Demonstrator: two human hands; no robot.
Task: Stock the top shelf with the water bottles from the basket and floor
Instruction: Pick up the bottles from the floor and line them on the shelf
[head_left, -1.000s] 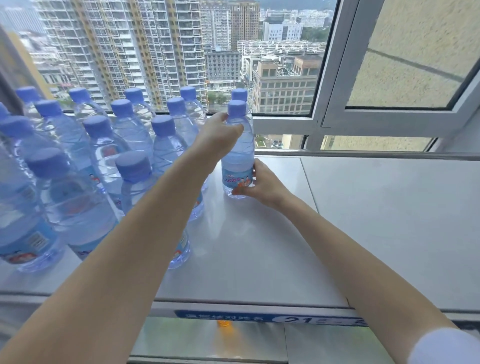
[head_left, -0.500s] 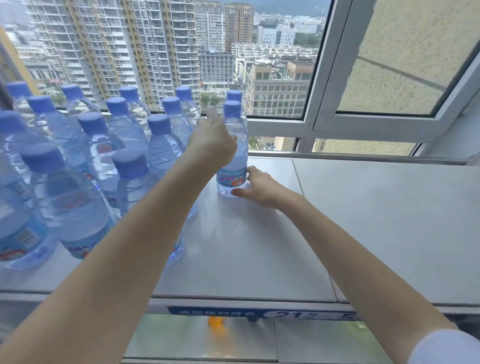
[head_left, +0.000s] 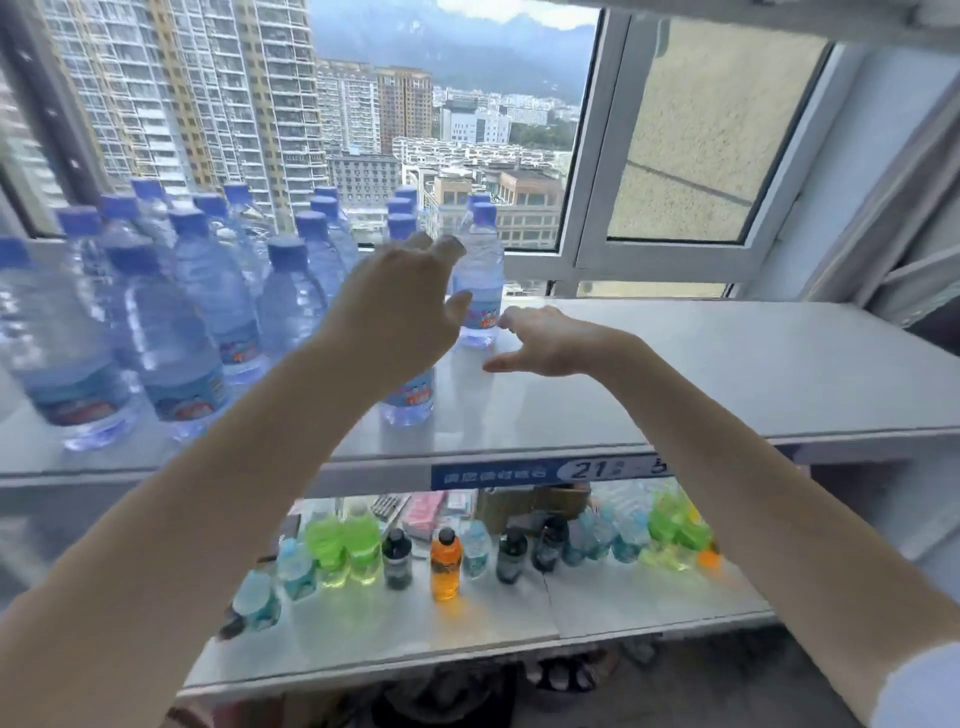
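Grips released, left hand (head_left: 400, 306) and right hand (head_left: 550, 340) flank the water bottle (head_left: 480, 275), stood beside the rows (head_left: 208, 291), seemingly to pack the top shelf (head_left: 727, 374).

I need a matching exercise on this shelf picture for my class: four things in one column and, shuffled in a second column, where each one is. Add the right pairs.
Column one:
1. water bottles
2. orange bottle
3. blue price label
4. right hand

Column two:
A. on the lower shelf
B. on the front edge of the top shelf
C. open, beside the rightmost water bottle
D. standing on the left part of the top shelf

Pairs: 1-D, 2-A, 3-B, 4-C.
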